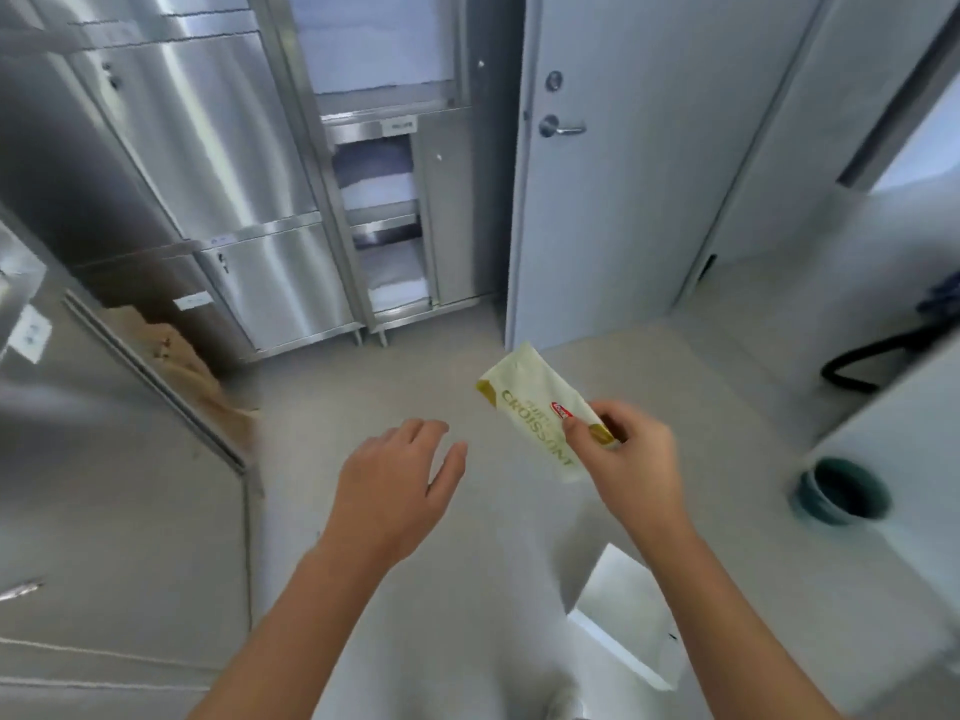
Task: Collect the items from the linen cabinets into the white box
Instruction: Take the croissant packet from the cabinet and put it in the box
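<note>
My right hand [631, 454] pinches one end of a pale yellow croissant packet [530, 394], held out over the floor at mid-frame. To its left my left hand [400, 472] hovers with relaxed, spread fingers and holds nothing. The white box [631, 615] stands on the floor below my right forearm, partly hidden by it. The steel linen cabinet [384, 215] stands ahead with an open compartment showing folded white linen on its shelves.
Closed steel cabinets [218, 163] fill the left. An open steel door [156, 371] juts out at lower left beside a brown paper bag [187, 356]. A grey room door [613, 163] is ahead right. A teal bucket [841, 493] sits at right under a white counter.
</note>
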